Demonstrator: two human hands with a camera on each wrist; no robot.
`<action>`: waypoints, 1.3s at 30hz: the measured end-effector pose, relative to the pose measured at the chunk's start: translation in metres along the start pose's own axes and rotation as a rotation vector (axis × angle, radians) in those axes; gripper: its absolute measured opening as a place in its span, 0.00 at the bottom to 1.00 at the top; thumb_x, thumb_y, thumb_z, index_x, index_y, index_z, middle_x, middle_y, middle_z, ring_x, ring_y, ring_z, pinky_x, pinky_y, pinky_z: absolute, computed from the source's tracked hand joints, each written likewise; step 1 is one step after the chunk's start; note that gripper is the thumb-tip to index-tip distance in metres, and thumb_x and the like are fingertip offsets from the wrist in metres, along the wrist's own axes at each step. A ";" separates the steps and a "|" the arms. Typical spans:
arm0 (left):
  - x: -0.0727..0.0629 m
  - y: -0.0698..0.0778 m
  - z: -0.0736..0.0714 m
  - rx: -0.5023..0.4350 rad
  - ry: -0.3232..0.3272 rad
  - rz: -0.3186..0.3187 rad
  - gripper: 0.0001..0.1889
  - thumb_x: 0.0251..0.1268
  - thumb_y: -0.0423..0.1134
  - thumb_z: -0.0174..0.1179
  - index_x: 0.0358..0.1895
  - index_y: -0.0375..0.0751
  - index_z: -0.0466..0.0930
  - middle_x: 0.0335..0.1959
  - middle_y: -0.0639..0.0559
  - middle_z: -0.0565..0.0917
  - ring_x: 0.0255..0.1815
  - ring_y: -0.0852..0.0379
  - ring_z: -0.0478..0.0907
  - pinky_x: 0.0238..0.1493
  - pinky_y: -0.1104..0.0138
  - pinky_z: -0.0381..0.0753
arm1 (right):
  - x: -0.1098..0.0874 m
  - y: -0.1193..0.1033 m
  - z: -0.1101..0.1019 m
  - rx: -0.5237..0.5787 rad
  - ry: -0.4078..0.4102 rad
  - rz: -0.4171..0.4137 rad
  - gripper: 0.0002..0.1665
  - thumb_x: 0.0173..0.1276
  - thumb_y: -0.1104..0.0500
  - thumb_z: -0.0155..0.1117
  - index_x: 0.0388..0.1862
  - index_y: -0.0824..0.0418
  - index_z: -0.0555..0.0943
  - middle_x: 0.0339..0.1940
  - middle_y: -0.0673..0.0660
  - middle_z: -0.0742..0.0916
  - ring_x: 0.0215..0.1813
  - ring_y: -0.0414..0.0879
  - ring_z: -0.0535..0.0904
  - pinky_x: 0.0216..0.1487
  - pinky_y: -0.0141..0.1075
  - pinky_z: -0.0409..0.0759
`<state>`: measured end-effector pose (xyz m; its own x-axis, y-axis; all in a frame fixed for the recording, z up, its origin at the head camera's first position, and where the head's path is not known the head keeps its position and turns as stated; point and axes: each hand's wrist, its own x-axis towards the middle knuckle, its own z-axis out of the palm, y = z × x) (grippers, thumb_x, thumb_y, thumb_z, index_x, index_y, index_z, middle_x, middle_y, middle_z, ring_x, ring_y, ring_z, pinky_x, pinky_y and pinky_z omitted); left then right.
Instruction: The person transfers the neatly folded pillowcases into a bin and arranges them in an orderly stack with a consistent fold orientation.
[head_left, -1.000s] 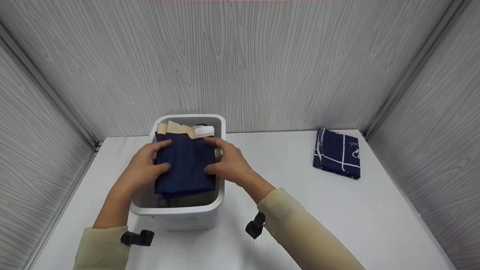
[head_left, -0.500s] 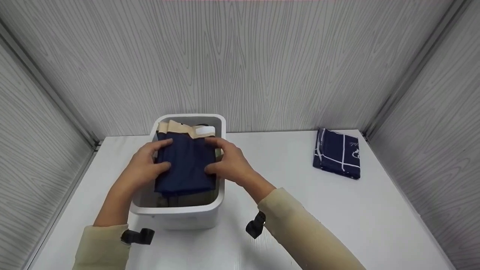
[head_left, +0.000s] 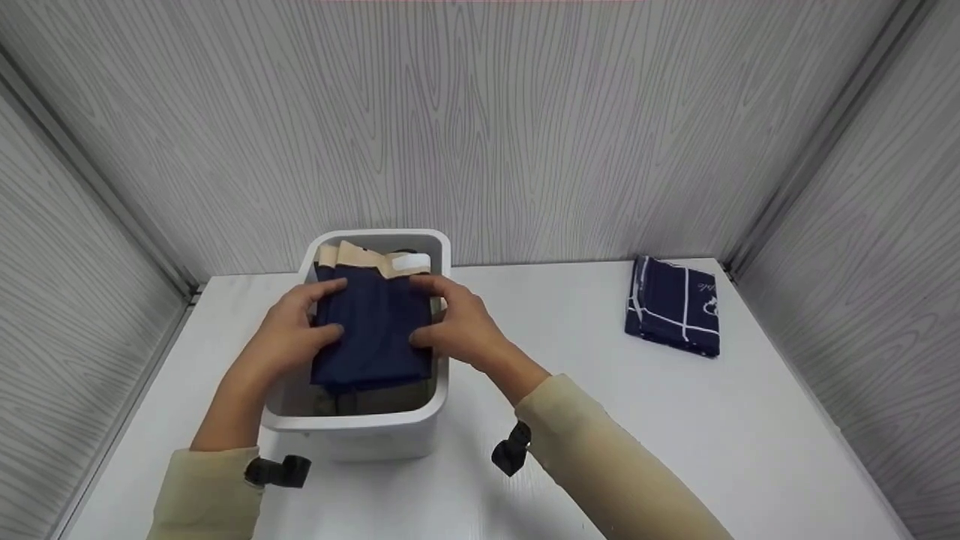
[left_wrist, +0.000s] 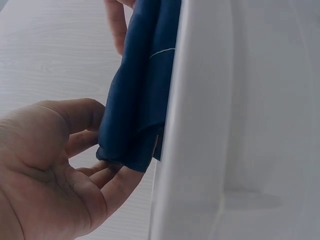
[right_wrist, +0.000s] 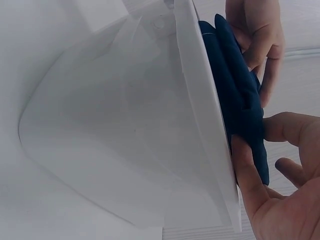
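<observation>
In the head view, a folded navy cloth (head_left: pixel 371 330) with a beige band and a white label at its far end lies across the mouth of a white plastic bin (head_left: pixel 360 422). My left hand (head_left: pixel 292 330) grips its left edge, thumb and index finger on top. The opposite edge is gripped the same way by my right hand (head_left: pixel 461 322). Both wrist views show the navy fabric (left_wrist: pixel 137 90) in thick layers, standing out above the bin's rim. Fingers of my right hand (right_wrist: pixel 285 185) reach underneath the cloth. Most of the bin's inside is hidden below it.
A second folded navy cloth (head_left: pixel 675 307) with white lines and lettering lies at the back right of the white table (head_left: pixel 555 322). Grey wood-grain panels (head_left: pixel 480 135) enclose the table at the back and both sides. The bin stands close to the back panel.
Hands and cloth stay almost in place, with only a very slight shift of the cloth over the bin. The second cloth has not moved.
</observation>
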<state>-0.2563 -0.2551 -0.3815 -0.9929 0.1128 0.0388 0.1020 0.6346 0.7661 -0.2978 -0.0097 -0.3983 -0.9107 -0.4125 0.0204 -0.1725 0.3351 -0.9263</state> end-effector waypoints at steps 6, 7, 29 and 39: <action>0.001 0.000 0.002 -0.009 0.003 0.003 0.34 0.63 0.27 0.58 0.74 0.35 0.62 0.73 0.29 0.60 0.75 0.32 0.55 0.72 0.40 0.56 | 0.001 0.000 0.001 0.015 -0.002 0.012 0.48 0.50 0.70 0.71 0.72 0.49 0.71 0.65 0.49 0.78 0.46 0.46 0.85 0.39 0.40 0.86; 0.001 0.001 0.002 -0.007 0.004 0.003 0.34 0.63 0.27 0.58 0.75 0.35 0.62 0.73 0.29 0.60 0.75 0.32 0.55 0.73 0.40 0.56 | 0.001 -0.001 0.002 0.018 -0.002 0.014 0.48 0.50 0.70 0.71 0.72 0.49 0.71 0.65 0.50 0.79 0.46 0.46 0.84 0.39 0.40 0.86; 0.000 -0.002 -0.003 0.057 0.001 -0.003 0.34 0.64 0.29 0.58 0.75 0.37 0.63 0.74 0.30 0.60 0.76 0.31 0.54 0.72 0.39 0.56 | 0.003 -0.003 0.003 -0.094 0.024 -0.016 0.46 0.49 0.66 0.71 0.70 0.49 0.73 0.66 0.51 0.79 0.59 0.46 0.75 0.59 0.44 0.78; 0.001 -0.004 -0.001 0.045 0.000 0.009 0.33 0.64 0.29 0.57 0.74 0.37 0.64 0.74 0.29 0.60 0.76 0.32 0.54 0.72 0.39 0.55 | 0.002 -0.002 0.002 -0.095 0.024 0.006 0.46 0.49 0.67 0.71 0.70 0.48 0.73 0.67 0.53 0.78 0.60 0.51 0.75 0.58 0.45 0.79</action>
<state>-0.2581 -0.2580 -0.3836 -0.9918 0.1192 0.0456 0.1140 0.6674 0.7359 -0.2986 -0.0129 -0.3967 -0.9203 -0.3905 0.0246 -0.2008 0.4172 -0.8864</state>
